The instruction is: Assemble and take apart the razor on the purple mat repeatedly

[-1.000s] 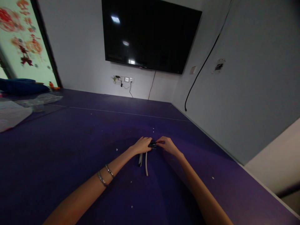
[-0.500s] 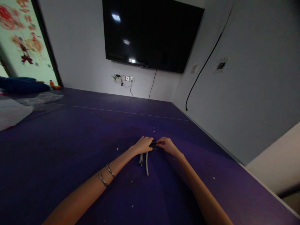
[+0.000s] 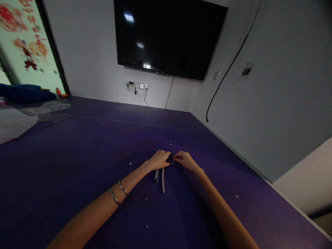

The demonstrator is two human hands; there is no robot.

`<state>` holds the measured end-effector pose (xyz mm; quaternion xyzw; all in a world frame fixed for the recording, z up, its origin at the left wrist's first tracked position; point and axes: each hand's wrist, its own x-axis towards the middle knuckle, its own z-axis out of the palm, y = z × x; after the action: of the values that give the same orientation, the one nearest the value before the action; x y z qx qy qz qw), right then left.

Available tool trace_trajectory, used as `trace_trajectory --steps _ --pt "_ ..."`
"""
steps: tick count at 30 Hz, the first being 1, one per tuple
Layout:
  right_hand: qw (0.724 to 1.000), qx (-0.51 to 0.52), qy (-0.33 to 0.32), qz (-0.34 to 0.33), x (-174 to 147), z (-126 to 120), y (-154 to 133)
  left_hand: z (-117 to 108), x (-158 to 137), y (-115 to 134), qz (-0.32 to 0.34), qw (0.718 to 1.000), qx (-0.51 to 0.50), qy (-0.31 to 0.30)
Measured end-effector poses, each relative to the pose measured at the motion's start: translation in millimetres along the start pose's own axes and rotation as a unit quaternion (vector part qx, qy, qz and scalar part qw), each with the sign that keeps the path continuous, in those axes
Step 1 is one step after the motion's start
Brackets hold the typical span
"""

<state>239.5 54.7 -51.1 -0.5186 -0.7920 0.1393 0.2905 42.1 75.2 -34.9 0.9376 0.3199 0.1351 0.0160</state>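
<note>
On the purple surface (image 3: pixel 116 145), my left hand (image 3: pixel 159 159) is closed over a small black object (image 3: pixel 170 160), hiding most of it. The fingertips of my right hand (image 3: pixel 183 159) pinch the object's right end, and its kind is too small to make out. From beneath my left hand a pale, thin strip (image 3: pixel 163 181) sticks out toward me. Left of it lies a shorter piece, light with a dark edge (image 3: pixel 156 176). Whether these pieces join the black object is hidden by my left hand. Two bracelets circle my left forearm.
Small white scraps (image 3: pixel 130 163) are scattered over the surface. Clear plastic wrapping (image 3: pixel 49 108) and a white bag (image 3: pixel 15 124) lie at the left, near a dark blue cloth bundle (image 3: pixel 26 93). A black cable (image 3: pixel 228 71) hangs along the right wall; a television (image 3: pixel 168 38) is mounted ahead.
</note>
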Motion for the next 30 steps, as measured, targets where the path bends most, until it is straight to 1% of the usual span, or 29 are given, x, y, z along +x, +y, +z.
trace_trajectory --steps 7,11,14,17,19,23,30 --pt "1.0 -0.003 0.0 -0.004 0 -1 -3 -1 0 0 -0.007 1.0 -0.01 -0.005" --pt "0.998 -0.047 0.044 0.008 -1 -2 -2 -2 0 1 -0.009 1.0 -0.014 -0.005" --pt "0.995 -0.075 0.068 0.002 -2 -2 0 -4 -1 3 -0.009 1.0 -0.013 -0.005" --pt "0.993 -0.081 0.084 -0.005 -3 1 4 -5 -1 3 -0.007 1.0 -0.012 -0.004" --pt "0.994 -0.075 0.081 -0.018 -3 4 5 -5 -1 3 0.001 1.0 -0.013 -0.001" --pt "0.996 -0.06 0.054 -0.045 -2 8 4 -3 0 2 0.014 1.0 -0.012 0.005" --pt "0.997 -0.064 0.025 -0.04 -1 11 0 -1 1 1 0.006 1.0 -0.017 0.005"
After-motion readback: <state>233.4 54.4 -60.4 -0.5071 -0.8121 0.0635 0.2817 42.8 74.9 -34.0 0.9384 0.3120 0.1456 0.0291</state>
